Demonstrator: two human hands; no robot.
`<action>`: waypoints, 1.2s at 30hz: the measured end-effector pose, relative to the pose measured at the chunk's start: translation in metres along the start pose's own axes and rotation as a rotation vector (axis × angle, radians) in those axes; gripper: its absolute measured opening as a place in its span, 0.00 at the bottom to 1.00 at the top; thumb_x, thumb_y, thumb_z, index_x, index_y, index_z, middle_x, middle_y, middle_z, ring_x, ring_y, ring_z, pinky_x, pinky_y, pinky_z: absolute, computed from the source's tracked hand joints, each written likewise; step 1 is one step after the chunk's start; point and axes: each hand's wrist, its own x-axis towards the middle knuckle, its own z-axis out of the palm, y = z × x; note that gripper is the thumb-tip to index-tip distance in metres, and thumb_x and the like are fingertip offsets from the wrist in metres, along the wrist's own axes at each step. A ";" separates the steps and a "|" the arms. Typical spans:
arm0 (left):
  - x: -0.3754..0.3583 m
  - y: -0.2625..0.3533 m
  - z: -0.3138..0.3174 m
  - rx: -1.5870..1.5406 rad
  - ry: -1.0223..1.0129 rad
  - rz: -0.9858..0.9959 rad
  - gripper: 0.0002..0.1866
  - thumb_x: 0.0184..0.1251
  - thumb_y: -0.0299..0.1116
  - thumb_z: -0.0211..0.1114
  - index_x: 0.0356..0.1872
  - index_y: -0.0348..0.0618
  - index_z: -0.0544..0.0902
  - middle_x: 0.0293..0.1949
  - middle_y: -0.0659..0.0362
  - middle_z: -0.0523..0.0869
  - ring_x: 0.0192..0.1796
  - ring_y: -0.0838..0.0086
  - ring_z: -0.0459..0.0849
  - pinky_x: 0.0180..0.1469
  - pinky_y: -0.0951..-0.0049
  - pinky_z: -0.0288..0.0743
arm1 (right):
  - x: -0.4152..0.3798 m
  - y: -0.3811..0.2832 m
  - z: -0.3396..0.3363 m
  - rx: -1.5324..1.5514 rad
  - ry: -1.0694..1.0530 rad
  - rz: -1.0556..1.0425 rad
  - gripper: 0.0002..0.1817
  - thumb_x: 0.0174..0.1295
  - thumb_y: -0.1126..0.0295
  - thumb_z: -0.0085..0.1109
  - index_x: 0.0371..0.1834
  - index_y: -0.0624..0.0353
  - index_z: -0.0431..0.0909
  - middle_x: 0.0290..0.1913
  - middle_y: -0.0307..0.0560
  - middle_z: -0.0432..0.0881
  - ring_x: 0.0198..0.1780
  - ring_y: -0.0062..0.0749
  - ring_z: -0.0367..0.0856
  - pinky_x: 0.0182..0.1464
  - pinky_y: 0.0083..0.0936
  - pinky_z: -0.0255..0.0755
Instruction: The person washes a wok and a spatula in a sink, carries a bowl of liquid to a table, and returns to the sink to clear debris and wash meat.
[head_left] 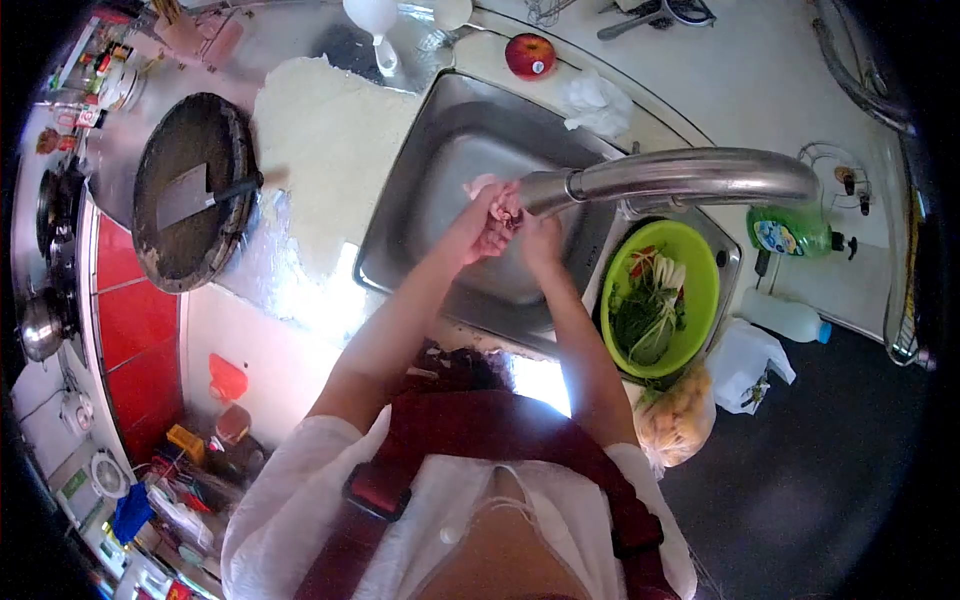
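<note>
Both hands meet over the steel sink [440, 150], right at the mouth of the curved faucet [690, 176]. My left hand [488, 225] has its fingers curled inward, with a pale pink patch at its far side; I cannot tell what it holds. Close against it, my right hand [541, 242] is closed just below the faucet's end, its fingertips hidden from view. To the right of the hands, a lime-green basin [712, 290] holds leafy greens [645, 310] with white stalks and some red pieces.
A red apple [530, 57] and crumpled white plastic [598, 103] lie behind the sink. A cleaver [185, 200] rests on the round dark board [165, 135] at left. On the right are green dish soap [790, 236], a white bottle [785, 314] and a bag of yellowish items [678, 418].
</note>
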 end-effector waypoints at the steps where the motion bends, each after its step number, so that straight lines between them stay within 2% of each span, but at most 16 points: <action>1: -0.003 0.002 0.012 0.089 0.171 0.047 0.23 0.61 0.58 0.55 0.34 0.47 0.78 0.26 0.63 0.80 0.24 0.77 0.78 0.22 0.82 0.71 | -0.007 -0.006 -0.002 0.158 0.013 -0.018 0.22 0.63 0.63 0.50 0.55 0.67 0.66 0.44 0.64 0.77 0.44 0.56 0.78 0.47 0.41 0.71; 3: -0.004 0.005 0.020 0.176 0.345 0.103 0.22 0.62 0.57 0.55 0.39 0.47 0.78 0.28 0.63 0.81 0.28 0.76 0.80 0.25 0.82 0.73 | -0.005 0.011 0.006 0.317 0.022 -0.044 0.21 0.64 0.65 0.48 0.55 0.67 0.65 0.46 0.64 0.76 0.46 0.52 0.78 0.48 0.39 0.72; 5: 0.000 0.006 0.018 -0.059 0.131 0.414 0.21 0.63 0.51 0.56 0.48 0.46 0.74 0.36 0.61 0.81 0.34 0.75 0.82 0.30 0.79 0.75 | 0.003 0.058 0.022 -0.320 0.192 -0.359 0.20 0.65 0.66 0.47 0.57 0.66 0.63 0.49 0.59 0.75 0.48 0.42 0.78 0.47 0.33 0.73; 6: -0.001 0.006 0.019 -0.060 0.131 0.417 0.21 0.63 0.51 0.56 0.48 0.46 0.74 0.36 0.61 0.81 0.34 0.75 0.82 0.30 0.79 0.75 | 0.004 0.062 0.024 -0.533 0.265 -0.458 0.20 0.65 0.67 0.46 0.58 0.65 0.62 0.50 0.57 0.75 0.48 0.39 0.78 0.47 0.31 0.74; 8: -0.004 0.002 0.022 -0.004 0.151 0.402 0.15 0.65 0.42 0.56 0.47 0.44 0.74 0.37 0.58 0.82 0.37 0.75 0.81 0.35 0.74 0.77 | -0.007 0.013 0.009 0.757 -0.003 0.269 0.22 0.64 0.57 0.49 0.56 0.60 0.68 0.51 0.49 0.74 0.50 0.32 0.75 0.44 0.26 0.73; 11: -0.002 -0.005 0.009 0.018 -0.041 0.382 0.13 0.66 0.39 0.56 0.46 0.43 0.75 0.37 0.58 0.82 0.37 0.76 0.81 0.35 0.75 0.77 | -0.016 -0.004 0.006 0.505 -0.152 0.060 0.21 0.65 0.59 0.50 0.57 0.58 0.66 0.48 0.43 0.73 0.46 0.26 0.75 0.42 0.22 0.73; 15: 0.008 -0.007 0.015 0.050 0.021 0.471 0.14 0.68 0.41 0.54 0.46 0.42 0.74 0.37 0.59 0.81 0.35 0.77 0.81 0.35 0.77 0.76 | -0.013 -0.003 0.001 0.391 -0.192 -0.029 0.20 0.64 0.60 0.52 0.54 0.59 0.68 0.45 0.42 0.74 0.44 0.23 0.74 0.39 0.20 0.73; 18: 0.013 -0.008 0.026 0.042 0.150 0.478 0.17 0.69 0.42 0.53 0.52 0.44 0.72 0.41 0.59 0.80 0.34 0.77 0.81 0.31 0.76 0.77 | 0.001 -0.013 -0.008 0.396 -0.430 0.397 0.20 0.64 0.57 0.52 0.52 0.59 0.69 0.44 0.42 0.74 0.43 0.23 0.73 0.39 0.21 0.72; 20: 0.017 -0.009 0.030 -0.052 0.317 0.534 0.18 0.71 0.45 0.48 0.53 0.44 0.71 0.43 0.59 0.80 0.40 0.74 0.80 0.39 0.73 0.77 | 0.012 -0.008 0.005 0.327 -0.134 -0.036 0.19 0.65 0.56 0.50 0.49 0.59 0.71 0.42 0.40 0.74 0.41 0.25 0.74 0.39 0.24 0.71; 23: 0.018 -0.006 0.026 -0.074 0.286 0.585 0.21 0.73 0.48 0.44 0.53 0.43 0.71 0.46 0.59 0.79 0.46 0.72 0.78 0.46 0.69 0.75 | 0.022 -0.027 0.005 0.288 -0.086 -0.047 0.18 0.66 0.56 0.47 0.47 0.59 0.72 0.42 0.41 0.75 0.39 0.27 0.74 0.42 0.26 0.70; 26: 0.039 -0.008 0.006 -0.002 0.187 0.647 0.28 0.72 0.54 0.36 0.53 0.41 0.70 0.47 0.55 0.79 0.44 0.69 0.79 0.46 0.66 0.75 | 0.051 0.015 0.022 0.255 -0.086 0.032 0.17 0.68 0.58 0.44 0.47 0.60 0.71 0.42 0.43 0.76 0.41 0.26 0.74 0.44 0.25 0.69; 27: 0.029 -0.004 0.014 -0.003 0.188 0.648 0.28 0.72 0.54 0.36 0.53 0.41 0.70 0.47 0.55 0.79 0.44 0.69 0.79 0.46 0.66 0.75 | 0.057 0.015 0.020 0.255 -0.087 0.031 0.17 0.68 0.58 0.44 0.47 0.60 0.71 0.42 0.43 0.76 0.41 0.26 0.74 0.44 0.25 0.69; 29: 0.000 0.007 0.037 0.085 0.318 0.320 0.34 0.70 0.60 0.29 0.54 0.38 0.70 0.48 0.52 0.79 0.42 0.65 0.80 0.47 0.63 0.76 | 0.063 0.011 0.016 0.343 -0.204 -0.020 0.19 0.62 0.58 0.51 0.49 0.62 0.72 0.43 0.46 0.78 0.42 0.28 0.76 0.44 0.27 0.71; 32: -0.005 0.011 0.025 -0.068 0.202 0.107 0.40 0.66 0.65 0.25 0.54 0.41 0.72 0.45 0.53 0.80 0.45 0.64 0.81 0.46 0.65 0.77 | 0.045 -0.033 -0.009 0.326 -0.381 -0.204 0.18 0.60 0.62 0.53 0.49 0.61 0.72 0.42 0.45 0.77 0.42 0.26 0.75 0.44 0.25 0.71; 33: -0.001 0.012 0.023 -0.072 0.199 0.109 0.40 0.66 0.65 0.25 0.54 0.41 0.72 0.45 0.53 0.80 0.45 0.64 0.81 0.46 0.65 0.77 | 0.042 -0.039 -0.012 0.320 -0.439 -0.266 0.18 0.59 0.63 0.54 0.49 0.61 0.71 0.42 0.45 0.77 0.42 0.26 0.75 0.44 0.25 0.71; 36: 0.004 0.014 0.023 -0.175 0.145 0.240 0.41 0.63 0.69 0.27 0.53 0.41 0.72 0.46 0.53 0.80 0.45 0.63 0.81 0.44 0.63 0.78 | 0.035 -0.033 -0.004 0.172 -0.344 -0.065 0.19 0.65 0.62 0.49 0.54 0.62 0.68 0.45 0.44 0.75 0.43 0.26 0.74 0.46 0.25 0.70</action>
